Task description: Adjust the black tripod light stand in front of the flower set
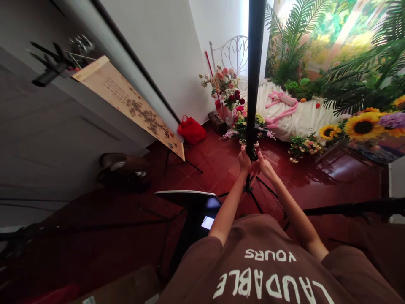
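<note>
A tall black light stand [255, 63] rises upright right in front of me, its spread legs on the floor below. My left hand [243, 159] is closed on the left side of its pole, thumb up. My right hand [265, 166] grips the pole from the right at about the same height, also with the thumb raised. Between them is a dark collar or knob, partly hidden by my fingers. A clamp-like fitting [261, 130] sticks out of the pole just above my hands.
A hanging scroll [136, 107] and a red bag [191, 130] stand to the left. Flowers [226, 80], a white-draped bed [281, 120] and sunflowers [362, 126] lie beyond. A phone [207, 222] rests on a dark surface near my left arm. A black bar [357, 207] crosses at right.
</note>
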A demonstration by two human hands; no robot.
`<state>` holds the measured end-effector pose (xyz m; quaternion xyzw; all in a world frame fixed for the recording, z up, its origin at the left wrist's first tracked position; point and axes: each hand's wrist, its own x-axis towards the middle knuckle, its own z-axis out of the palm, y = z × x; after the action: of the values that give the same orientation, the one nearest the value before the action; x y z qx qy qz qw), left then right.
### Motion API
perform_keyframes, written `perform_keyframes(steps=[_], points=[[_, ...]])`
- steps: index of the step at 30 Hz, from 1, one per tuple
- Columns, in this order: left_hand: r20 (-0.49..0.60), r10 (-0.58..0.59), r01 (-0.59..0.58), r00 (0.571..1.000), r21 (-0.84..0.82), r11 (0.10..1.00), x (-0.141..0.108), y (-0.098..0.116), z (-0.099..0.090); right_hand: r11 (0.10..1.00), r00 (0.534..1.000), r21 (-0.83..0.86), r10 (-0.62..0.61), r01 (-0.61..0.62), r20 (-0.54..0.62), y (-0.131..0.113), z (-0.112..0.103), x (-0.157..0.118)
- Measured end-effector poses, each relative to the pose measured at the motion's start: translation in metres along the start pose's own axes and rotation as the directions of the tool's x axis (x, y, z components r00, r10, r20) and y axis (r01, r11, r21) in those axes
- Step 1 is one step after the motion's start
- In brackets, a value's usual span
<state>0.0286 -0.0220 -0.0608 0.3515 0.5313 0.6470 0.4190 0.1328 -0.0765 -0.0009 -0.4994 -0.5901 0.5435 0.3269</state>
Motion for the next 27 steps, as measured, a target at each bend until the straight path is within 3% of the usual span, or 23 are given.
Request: perform_keyframes(steps=[2, 4, 5, 7, 8, 10, 13, 15, 18, 21, 25, 27], points=[[-0.091, 0.070, -0.056, 0.993, 0.149, 0.987, -0.020, -0.023, -0.010, 0.996, 0.999, 0.084, 0.038, -0.039, 0.019, 0.007, -0.002, -0.011], [-0.081, 0.124, -0.098, 0.989, 0.268, 0.959, -0.047, -0.051, -0.018, 0.985, 0.997, 0.153, 0.077, -0.077, 0.005, 0.020, -0.005, -0.025], [-0.096, 0.101, -0.065, 0.990, 0.317, 0.946, -0.062, -0.067, -0.020, 0.978, 0.995, 0.185, 0.099, -0.096, -0.007, 0.028, -0.008, -0.032], [-0.151, -0.075, 0.128, 0.986, 0.382, 0.915, -0.089, -0.096, -0.021, 0.961, 0.988, 0.244, 0.146, -0.130, -0.047, 0.047, -0.015, -0.047], [-0.110, -0.170, 0.201, 0.979, 0.398, 0.895, -0.101, -0.109, -0.018, 0.951, 0.982, 0.270, 0.173, -0.147, -0.074, 0.056, -0.020, -0.054], [-0.006, -0.258, 0.236, 0.966, 0.419, 0.877, -0.119, -0.128, -0.009, 0.932, 0.963, 0.316, 0.232, -0.179, -0.138, 0.075, -0.032, -0.068], [0.209, -0.299, 0.187, 0.931, 0.433, 0.882, -0.135, -0.141, 0.017, 0.905, 0.915, 0.380, 0.305, -0.193, -0.263, 0.100, -0.055, -0.091], [0.346, -0.309, 0.142, 0.886, 0.430, 0.891, -0.142, -0.142, 0.041, 0.895, 0.850, 0.417, 0.337, -0.156, -0.404, 0.114, -0.072, -0.112], [0.522, -0.302, 0.078, 0.798, 0.407, 0.910, -0.157, -0.134, 0.086, 0.866, 0.673, 0.488, 0.424, -0.106, -0.606, 0.131, -0.097, -0.156], [0.690, -0.263, 0.014, 0.674, 0.344, 0.939, -0.183, -0.119, 0.134, 0.802, 0.494, 0.595, 0.542, -0.061, -0.680, 0.145, -0.118, -0.210], [0.906, -0.081, -0.036, 0.415, 0.106, 0.994, -0.227, -0.094, 0.188, 0.770, 0.273, 0.632, 0.592, 0.086, -0.759, 0.155, -0.155, -0.271], [0.960, 0.033, -0.042, 0.279, -0.022, 0.999, -0.246, -0.082, 0.208, 0.802, 0.222, 0.582, 0.548, 0.137, -0.807, 0.155, -0.180, -0.290]])
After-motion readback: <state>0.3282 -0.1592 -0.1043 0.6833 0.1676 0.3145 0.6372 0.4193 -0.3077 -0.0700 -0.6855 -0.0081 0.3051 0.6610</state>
